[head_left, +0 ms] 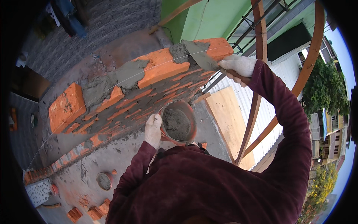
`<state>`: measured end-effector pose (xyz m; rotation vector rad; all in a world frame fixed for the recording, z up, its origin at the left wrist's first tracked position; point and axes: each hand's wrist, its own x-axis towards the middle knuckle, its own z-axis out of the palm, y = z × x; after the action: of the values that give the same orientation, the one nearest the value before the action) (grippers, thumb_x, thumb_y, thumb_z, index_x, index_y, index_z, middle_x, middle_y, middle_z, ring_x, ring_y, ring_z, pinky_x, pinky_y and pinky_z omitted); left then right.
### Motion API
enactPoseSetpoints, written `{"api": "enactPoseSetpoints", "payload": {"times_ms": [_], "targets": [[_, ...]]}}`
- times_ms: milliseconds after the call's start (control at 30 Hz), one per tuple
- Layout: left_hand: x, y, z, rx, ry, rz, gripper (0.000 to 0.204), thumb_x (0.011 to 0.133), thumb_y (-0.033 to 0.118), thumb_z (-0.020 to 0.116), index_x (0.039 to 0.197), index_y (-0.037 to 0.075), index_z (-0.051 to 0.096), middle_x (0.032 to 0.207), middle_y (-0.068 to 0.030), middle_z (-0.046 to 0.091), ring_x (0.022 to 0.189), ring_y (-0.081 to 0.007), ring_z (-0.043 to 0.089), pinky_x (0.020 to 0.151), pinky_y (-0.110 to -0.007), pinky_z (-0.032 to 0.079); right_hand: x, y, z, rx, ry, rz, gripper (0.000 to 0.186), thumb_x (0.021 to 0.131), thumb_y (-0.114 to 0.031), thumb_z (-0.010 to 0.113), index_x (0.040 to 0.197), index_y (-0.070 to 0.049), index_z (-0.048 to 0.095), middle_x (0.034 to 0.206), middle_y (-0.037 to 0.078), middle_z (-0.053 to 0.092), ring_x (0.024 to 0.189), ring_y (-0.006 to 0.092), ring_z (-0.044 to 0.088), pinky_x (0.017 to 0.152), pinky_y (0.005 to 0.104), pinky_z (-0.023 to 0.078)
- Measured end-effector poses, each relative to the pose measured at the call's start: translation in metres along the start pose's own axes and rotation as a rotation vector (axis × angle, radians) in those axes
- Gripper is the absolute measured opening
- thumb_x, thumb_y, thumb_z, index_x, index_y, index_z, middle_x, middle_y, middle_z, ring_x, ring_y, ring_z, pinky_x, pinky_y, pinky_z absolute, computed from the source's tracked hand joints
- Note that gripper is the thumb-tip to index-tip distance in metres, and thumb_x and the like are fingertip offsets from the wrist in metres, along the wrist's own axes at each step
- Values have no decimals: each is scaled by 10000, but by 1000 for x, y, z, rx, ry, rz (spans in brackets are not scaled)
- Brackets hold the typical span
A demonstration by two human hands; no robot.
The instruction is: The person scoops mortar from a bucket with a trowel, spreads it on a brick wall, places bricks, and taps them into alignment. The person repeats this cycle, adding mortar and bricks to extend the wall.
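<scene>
My right hand (240, 68), in a white glove, is closed round the handle of a trowel. The grey trowel blade (201, 55) lies against wet mortar near the right end of the brick wall (164, 69). My left hand (153, 130), also gloved, grips the rim of an orange bucket (194, 125) close to my body. Wet grey mortar (176, 123) fills part of that bucket. A patch of mortar (130, 72) covers the wall top between the middle brick and the brick at the left end (67, 106). A thin string line (149, 68) runs along the wall.
Wooden poles (260, 33) rise at the right, beside a plywood sheet (233, 115) and white corrugated roofing (278, 78). Below left, another mortar bucket (104, 180) and loose bricks (95, 212) sit on the floor. A green wall (216, 22) stands beyond.
</scene>
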<state>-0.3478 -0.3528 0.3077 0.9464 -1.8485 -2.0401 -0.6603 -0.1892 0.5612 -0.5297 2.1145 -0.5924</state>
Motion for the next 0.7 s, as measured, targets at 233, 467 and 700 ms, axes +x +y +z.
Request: {"api": "enactPoseSetpoints", "payload": {"times_ms": [233, 467, 700], "targets": [[-2, -15, -15, -24, 27, -57, 441, 1099, 386, 448, 1127, -25, 607, 1006, -134, 642, 953, -210, 579, 896, -357, 457, -26, 21, -9, -227, 222, 82, 369, 1035, -380, 488, 989, -31, 599, 616, -16, 497, 410, 77, 471, 346, 263, 406], [1, -17, -22, 189, 34, 92, 456, 1095, 389, 437, 1137, -38, 593, 1005, -157, 622, 956, -242, 569, 914, -364, 450, -11, -18, 17, -264, 86, -57, 392, 1061, -392, 471, 887, -55, 567, 623, -23, 492, 401, 68, 452, 351, 248, 404], [-4, -5, -23, 148, 15, 14, 460, 1097, 379, 427, 1201, -40, 587, 1063, -171, 637, 998, -241, 588, 925, -357, 456, -9, 32, -22, -407, 197, 62, 404, 1038, -395, 475, 1035, -24, 635, 660, -2, 533, 421, 94, 471, 366, 279, 418]]}}
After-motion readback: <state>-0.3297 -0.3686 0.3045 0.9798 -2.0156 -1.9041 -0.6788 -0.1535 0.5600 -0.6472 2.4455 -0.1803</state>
